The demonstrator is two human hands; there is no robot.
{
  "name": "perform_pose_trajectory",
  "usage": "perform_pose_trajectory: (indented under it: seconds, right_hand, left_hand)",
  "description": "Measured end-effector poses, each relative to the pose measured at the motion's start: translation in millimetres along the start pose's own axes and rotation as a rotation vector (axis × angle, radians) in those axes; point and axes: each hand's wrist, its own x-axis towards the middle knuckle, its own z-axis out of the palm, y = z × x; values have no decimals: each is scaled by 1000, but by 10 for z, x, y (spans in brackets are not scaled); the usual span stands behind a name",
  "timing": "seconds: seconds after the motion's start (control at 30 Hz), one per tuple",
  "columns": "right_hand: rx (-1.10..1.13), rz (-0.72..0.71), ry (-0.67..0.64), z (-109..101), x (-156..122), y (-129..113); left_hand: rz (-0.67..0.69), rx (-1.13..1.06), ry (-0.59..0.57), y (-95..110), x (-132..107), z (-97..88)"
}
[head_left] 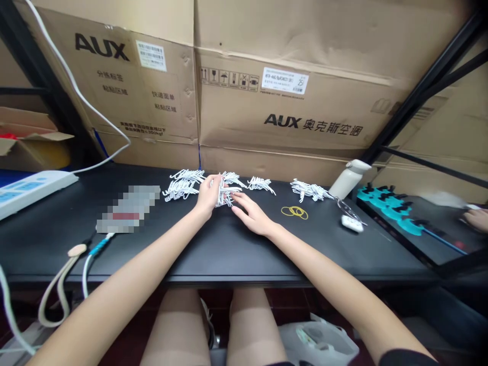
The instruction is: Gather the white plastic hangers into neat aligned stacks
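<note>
Piles of small white plastic hooks (183, 185) lie in a row along the back of a black table (213, 249). My left hand (209, 195) is curled around a bunch of these white hooks (224, 195) near the middle of the row. My right hand (251, 214) rests just right of that bunch, fingers stretched out and touching its edge. Further piles of white hooks lie at the right (308, 190) and beside my hands (261, 184).
Yellow rubber bands (295, 211) lie right of my right hand. A white bottle (348, 179), a small white device (351, 223) and a tray of teal parts (389, 208) stand farther right, by another person's hand (476, 219). A power strip (32, 188) and cardboard boxes (267, 101) are left and behind.
</note>
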Motion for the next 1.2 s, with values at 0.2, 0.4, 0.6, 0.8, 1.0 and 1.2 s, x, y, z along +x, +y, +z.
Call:
perform_pose_trajectory:
  seconds: [0.2, 0.4, 0.6, 0.8, 1.0, 1.2]
  right_hand:
    - [65, 33, 158, -20, 10, -19]
    - [99, 227, 356, -30, 4, 146]
    - [-12, 346, 249, -100, -15, 189]
    - [-279, 302, 49, -176, -15, 160]
    - [-231, 292, 96, -193, -22, 204]
    - [-102, 288, 424, -237, 13, 156]
  left_hand:
    - [11, 24, -6, -19, 17, -10]
    - [3, 52, -25, -11, 2, -6]
    - [7, 96, -38, -10, -16, 10]
    - [1, 123, -60, -3, -26, 17]
    - [25, 155, -90, -17, -32, 17]
    - [31, 161, -97, -29, -29, 21]
